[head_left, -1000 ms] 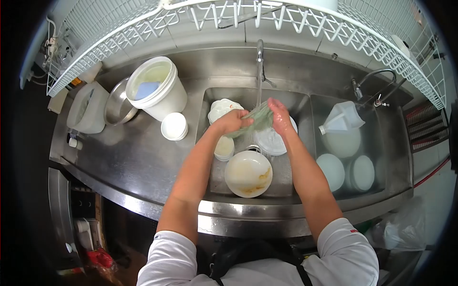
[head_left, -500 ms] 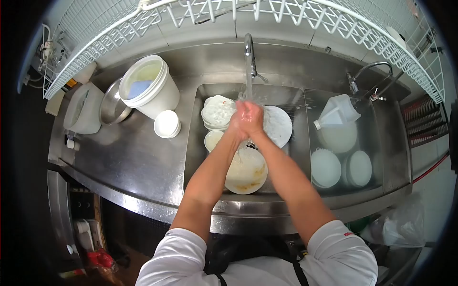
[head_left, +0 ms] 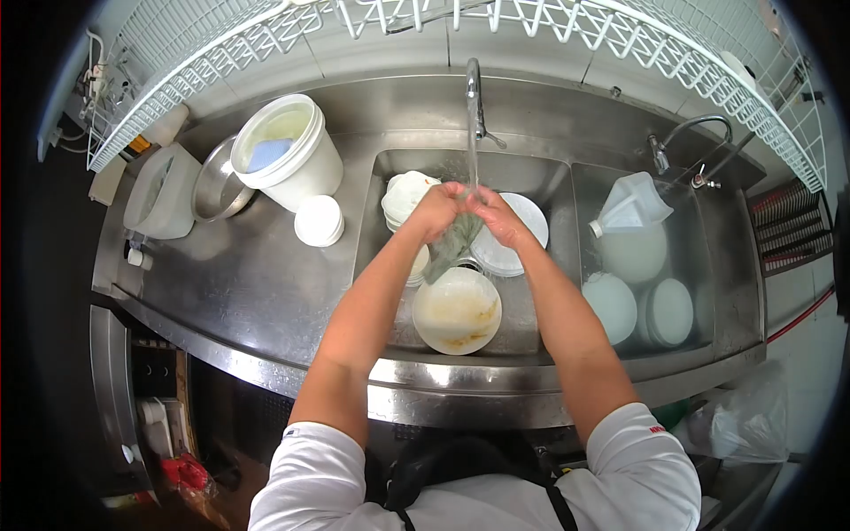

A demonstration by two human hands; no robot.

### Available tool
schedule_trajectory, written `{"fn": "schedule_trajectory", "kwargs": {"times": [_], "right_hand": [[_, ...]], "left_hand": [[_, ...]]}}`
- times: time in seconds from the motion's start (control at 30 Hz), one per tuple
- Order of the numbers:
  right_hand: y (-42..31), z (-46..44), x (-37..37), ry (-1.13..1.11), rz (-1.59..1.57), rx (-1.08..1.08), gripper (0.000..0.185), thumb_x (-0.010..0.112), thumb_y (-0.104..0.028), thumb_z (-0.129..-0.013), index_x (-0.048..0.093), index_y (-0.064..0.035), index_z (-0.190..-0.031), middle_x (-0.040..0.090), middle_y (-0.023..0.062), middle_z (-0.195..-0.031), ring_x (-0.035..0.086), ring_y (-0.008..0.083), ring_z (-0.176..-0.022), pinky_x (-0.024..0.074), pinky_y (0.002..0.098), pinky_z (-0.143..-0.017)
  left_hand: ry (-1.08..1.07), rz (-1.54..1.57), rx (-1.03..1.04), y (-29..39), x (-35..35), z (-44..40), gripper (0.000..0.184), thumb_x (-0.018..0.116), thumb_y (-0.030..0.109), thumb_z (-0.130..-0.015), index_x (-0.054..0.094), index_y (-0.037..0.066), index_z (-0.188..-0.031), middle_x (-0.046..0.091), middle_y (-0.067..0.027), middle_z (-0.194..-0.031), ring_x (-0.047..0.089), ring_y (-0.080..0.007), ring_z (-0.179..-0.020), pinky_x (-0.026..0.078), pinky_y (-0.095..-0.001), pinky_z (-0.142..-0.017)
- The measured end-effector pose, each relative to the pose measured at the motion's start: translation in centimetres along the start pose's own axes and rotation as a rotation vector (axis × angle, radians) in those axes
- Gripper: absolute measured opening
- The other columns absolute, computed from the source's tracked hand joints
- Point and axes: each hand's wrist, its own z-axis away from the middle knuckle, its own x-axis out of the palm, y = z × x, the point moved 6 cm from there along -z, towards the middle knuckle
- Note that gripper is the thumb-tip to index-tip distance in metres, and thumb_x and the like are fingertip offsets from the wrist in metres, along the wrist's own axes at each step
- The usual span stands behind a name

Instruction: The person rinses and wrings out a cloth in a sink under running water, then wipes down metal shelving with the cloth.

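Observation:
My left hand [head_left: 440, 212] and my right hand [head_left: 498, 219] meet under the running water from the tap [head_left: 474, 93]. Their fingers are curled together at the tips. A translucent greenish streak [head_left: 454, 243] hangs below them; I cannot tell whether it is only water or something held. Behind my left hand is a stack of white dishes [head_left: 405, 193]. White plates [head_left: 527, 221] lie beside my right hand. Nearer my body, a white plate with yellow-brown stains [head_left: 458, 311] rests in the left sink basin [head_left: 553, 301].
The right basin holds a translucent jug [head_left: 630, 203] and submerged white dishes [head_left: 670, 312]. On the left counter stand a white bucket [head_left: 305, 164] with a blue sponge [head_left: 268, 155], small white bowls [head_left: 319, 221] and a steel bowl [head_left: 212, 190]. A wire rack [head_left: 611, 22] hangs above.
My hands were clasped together under the water; now they have moved slightly apart, meeting at the fingertips. The greenish streak shows below them. The stained plate is less covered by my arms.

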Motion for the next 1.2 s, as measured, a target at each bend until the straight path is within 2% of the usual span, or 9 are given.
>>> {"fn": "schedule_trajectory", "kwargs": {"times": [0.17,0.37,0.57,0.7,0.87,1.0,1.13,1.17,1.2], "right_hand": [[-2.8,0.5,-1.1,-0.041,0.326,0.112,0.021,0.071,-0.015,-0.087,0.066,-0.0009,-0.102,0.066,0.0004,-0.091,0.057,0.0104,-0.085,0.0473,0.0286,-0.077],[-1.5,-0.1,-4.4,0.144,0.257,0.016,0.019,0.063,-0.021,-0.094,0.063,-0.0022,-0.096,0.060,-0.0009,-0.081,0.051,0.0108,-0.073,0.0442,0.0289,-0.069],[-1.0,0.6,-4.9,0.232,0.119,-0.001,0.023,0.060,-0.024,-0.097,0.061,-0.0021,-0.094,0.058,-0.0012,-0.085,0.049,0.0101,-0.079,0.0428,0.0279,-0.074],[0.4,1.6,-2.7,0.034,0.362,-0.055,0.029,0.064,-0.027,-0.094,0.063,-0.0016,-0.108,0.064,0.0000,-0.095,0.054,0.0098,-0.085,0.0451,0.0280,-0.079],[4.4,2.7,-3.8,0.373,0.161,0.064,0.032,0.069,-0.022,-0.088,0.065,0.0001,-0.110,0.067,0.0055,-0.100,0.061,0.0152,-0.091,0.0473,0.0310,-0.084],[1.1,3.6,1.9,0.660,0.350,-0.483,0.026,0.066,-0.020,-0.089,0.066,0.0013,-0.105,0.067,0.0092,-0.093,0.063,0.0214,-0.087,0.0481,0.0322,-0.083],[-0.5,3.9,5.7,0.660,0.326,-0.368,0.035,0.068,-0.032,-0.087,0.067,0.0017,-0.081,0.066,0.0229,-0.080,0.063,0.0384,-0.073,0.0494,0.0439,-0.076],[-0.2,3.8,5.5,0.695,0.328,-0.300,0.038,0.067,-0.035,-0.087,0.066,0.0018,-0.077,0.066,0.0245,-0.079,0.063,0.0402,-0.073,0.0488,0.0457,-0.075],[0.8,3.1,4.1,0.730,0.349,-0.204,0.042,0.064,-0.037,-0.089,0.065,0.0021,-0.073,0.063,0.0238,-0.073,0.062,0.0393,-0.070,0.0481,0.0456,-0.073]], "left_hand": [[-0.117,-0.544,0.128,0.8,-2.4,0.6,0.041,0.078,0.024,-0.080,0.065,-0.002,-0.109,0.070,-0.0127,-0.094,0.063,-0.0198,-0.087,0.048,-0.0335,-0.083],[-0.176,-0.763,0.047,2.2,-2.1,1.4,0.046,0.078,0.032,-0.078,0.067,-0.002,-0.108,0.071,-0.0123,-0.099,0.065,-0.0216,-0.089,0.048,-0.0344,-0.085],[0.197,-0.134,0.166,1.6,-2.8,0.8,0.041,0.071,0.034,-0.088,0.065,0.002,-0.113,0.071,-0.0092,-0.092,0.064,-0.0180,-0.089,0.047,-0.0318,-0.081],[0.076,0.001,0.177,2.4,-1.1,-0.5,0.040,0.062,0.032,-0.096,0.060,0.000,-0.118,0.068,-0.0098,-0.099,0.064,-0.0188,-0.088,0.049,-0.0300,-0.080],[0.279,0.691,0.047,-1.2,-1.3,-1.0,0.035,0.052,0.030,-0.101,0.055,-0.001,-0.118,0.061,-0.0102,-0.109,0.063,-0.0216,-0.087,0.051,-0.0301,-0.080],[0.365,0.783,-0.319,-8.7,2.1,-1.1,0.037,0.045,0.038,-0.103,0.058,0.004,-0.105,0.061,-0.0068,-0.105,0.057,-0.0192,-0.095,0.048,-0.0354,-0.083],[-0.224,0.349,0.273,-18.8,2.4,-7.8,0.032,0.049,0.034,-0.099,0.059,0.006,-0.109,0.061,-0.0112,-0.114,0.061,-0.0256,-0.105,0.049,-0.0401,-0.090],[-0.144,0.092,0.255,-18.5,2.4,-7.4,0.031,0.048,0.034,-0.099,0.060,0.006,-0.107,0.062,-0.0109,-0.114,0.061,-0.0258,-0.105,0.049,-0.0398,-0.090],[-0.074,0.408,-0.052,-15.1,3.7,-4.5,0.036,0.048,0.037,-0.099,0.061,0.005,-0.108,0.063,-0.0114,-0.115,0.061,-0.0263,-0.106,0.049,-0.0412,-0.088]]}}
